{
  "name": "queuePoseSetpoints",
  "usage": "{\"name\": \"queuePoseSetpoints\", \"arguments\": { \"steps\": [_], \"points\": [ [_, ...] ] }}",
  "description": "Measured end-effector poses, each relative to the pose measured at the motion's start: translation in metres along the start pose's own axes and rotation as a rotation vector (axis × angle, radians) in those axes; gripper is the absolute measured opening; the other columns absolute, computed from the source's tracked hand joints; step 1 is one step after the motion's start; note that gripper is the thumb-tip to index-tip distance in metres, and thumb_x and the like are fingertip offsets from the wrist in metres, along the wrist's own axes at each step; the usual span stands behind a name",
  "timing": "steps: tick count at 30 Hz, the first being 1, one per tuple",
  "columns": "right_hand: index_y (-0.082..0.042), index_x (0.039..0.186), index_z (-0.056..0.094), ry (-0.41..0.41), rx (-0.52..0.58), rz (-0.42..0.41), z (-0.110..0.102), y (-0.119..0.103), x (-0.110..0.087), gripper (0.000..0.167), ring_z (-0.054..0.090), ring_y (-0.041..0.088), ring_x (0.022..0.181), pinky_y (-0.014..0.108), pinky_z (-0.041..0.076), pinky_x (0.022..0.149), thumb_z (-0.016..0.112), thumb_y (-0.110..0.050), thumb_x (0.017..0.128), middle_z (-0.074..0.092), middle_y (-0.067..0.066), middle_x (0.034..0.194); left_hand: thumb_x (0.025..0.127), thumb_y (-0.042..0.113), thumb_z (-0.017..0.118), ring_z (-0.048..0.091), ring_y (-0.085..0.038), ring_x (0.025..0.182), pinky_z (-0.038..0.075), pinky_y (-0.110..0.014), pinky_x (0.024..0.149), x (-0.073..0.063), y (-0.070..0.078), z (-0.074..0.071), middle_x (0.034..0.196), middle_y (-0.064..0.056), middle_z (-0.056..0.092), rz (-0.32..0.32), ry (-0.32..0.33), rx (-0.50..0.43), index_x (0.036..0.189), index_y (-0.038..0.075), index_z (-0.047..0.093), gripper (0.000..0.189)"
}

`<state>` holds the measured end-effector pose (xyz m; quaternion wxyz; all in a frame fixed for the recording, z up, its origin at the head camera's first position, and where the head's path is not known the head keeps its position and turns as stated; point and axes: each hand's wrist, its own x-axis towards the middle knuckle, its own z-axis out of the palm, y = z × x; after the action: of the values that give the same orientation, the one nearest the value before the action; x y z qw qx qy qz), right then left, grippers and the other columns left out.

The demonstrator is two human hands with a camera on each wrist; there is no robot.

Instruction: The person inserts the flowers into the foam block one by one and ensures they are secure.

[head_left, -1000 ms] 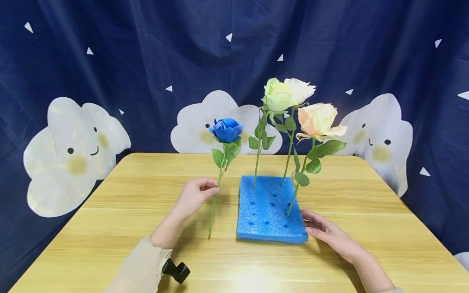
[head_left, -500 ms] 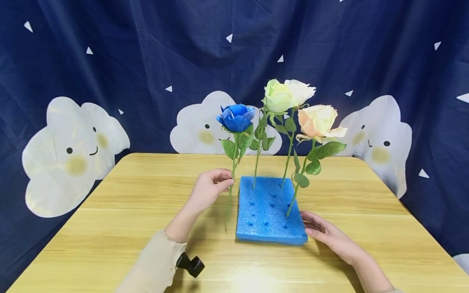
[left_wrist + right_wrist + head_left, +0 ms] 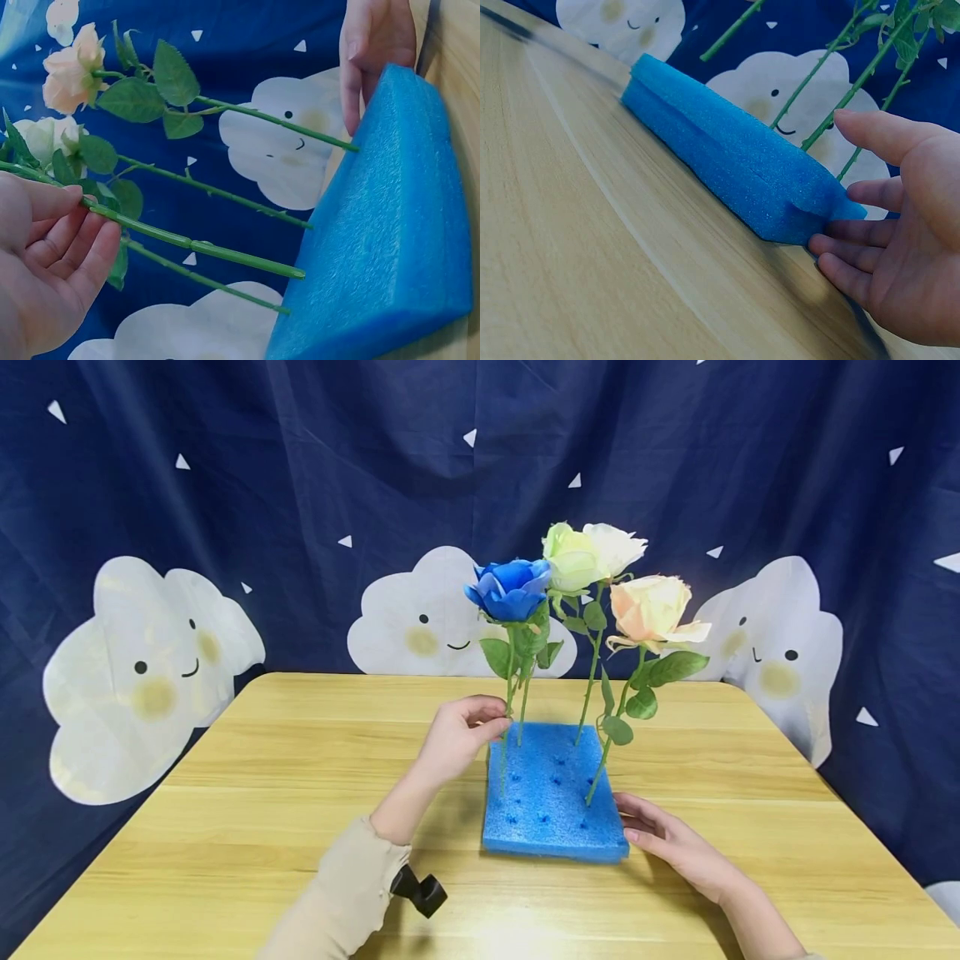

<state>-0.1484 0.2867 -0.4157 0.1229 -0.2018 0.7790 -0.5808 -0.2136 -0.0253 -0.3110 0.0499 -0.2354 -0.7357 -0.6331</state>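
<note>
My left hand (image 3: pixel 457 739) pinches the stem of a blue rose (image 3: pixel 512 589) between thumb and fingers, its bloom upright over the left part of a blue foam block (image 3: pixel 547 835). In the right wrist view the lower end of that stem (image 3: pixel 712 52) hangs above the foam. My right hand (image 3: pixel 667 835) rests its fingertips against the block's right side, the thumb held off it in the right wrist view. Standing in the foam are a pale green rose (image 3: pixel 570 560), a white rose (image 3: pixel 618 547) and a peach rose (image 3: pixel 651 610).
Several small holes dot the top of the foam. The block lies on a wooden table (image 3: pixel 225 827). Behind it hangs a dark blue curtain (image 3: pixel 337 468) with white clouds. A black wrist device (image 3: pixel 423 893) sticks out from the left sleeve.
My left hand has carried the blue rose rightward and slightly up, from beside the foam block to over its left part. The right hand stays at the block's side.
</note>
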Motion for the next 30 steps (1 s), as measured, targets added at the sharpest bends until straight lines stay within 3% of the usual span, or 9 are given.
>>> {"name": "queuePoseSetpoints", "arguments": {
  "steps": [9,14,30],
  "points": [
    [0.014,0.139,0.021,-0.005,0.003,0.000,0.001,-0.001,0.000,0.053,0.046,-0.004,0.113,0.011,0.034,0.093,0.045,-0.009,0.097,0.024,0.038,0.139,0.083,-0.006,0.061,0.065,-0.029,0.071,0.056,-0.030,0.067,0.002,-0.006,0.013,0.087,-0.024,0.066,0.029,-0.047,0.002,0.094,-0.012,0.062,0.012],
    [0.014,0.139,0.022,-0.001,0.000,0.002,0.000,0.000,0.000,0.053,0.047,-0.003,0.113,0.011,0.034,0.093,0.045,-0.009,0.097,0.025,0.037,0.139,0.083,-0.006,0.061,0.065,-0.030,0.070,0.056,-0.028,0.065,0.002,-0.007,0.018,0.086,-0.024,0.066,0.068,-0.041,0.013,0.092,-0.012,0.062,0.011],
    [0.012,0.140,0.023,0.005,-0.003,0.014,0.001,-0.001,0.000,0.052,0.046,-0.005,0.112,0.011,0.034,0.093,0.044,-0.010,0.097,0.025,0.035,0.141,0.082,-0.004,0.064,0.065,-0.027,0.071,0.054,-0.025,0.065,-0.001,-0.016,0.021,0.081,-0.019,0.066,0.107,-0.012,0.059,0.091,-0.009,0.065,0.011]
  ]
}}
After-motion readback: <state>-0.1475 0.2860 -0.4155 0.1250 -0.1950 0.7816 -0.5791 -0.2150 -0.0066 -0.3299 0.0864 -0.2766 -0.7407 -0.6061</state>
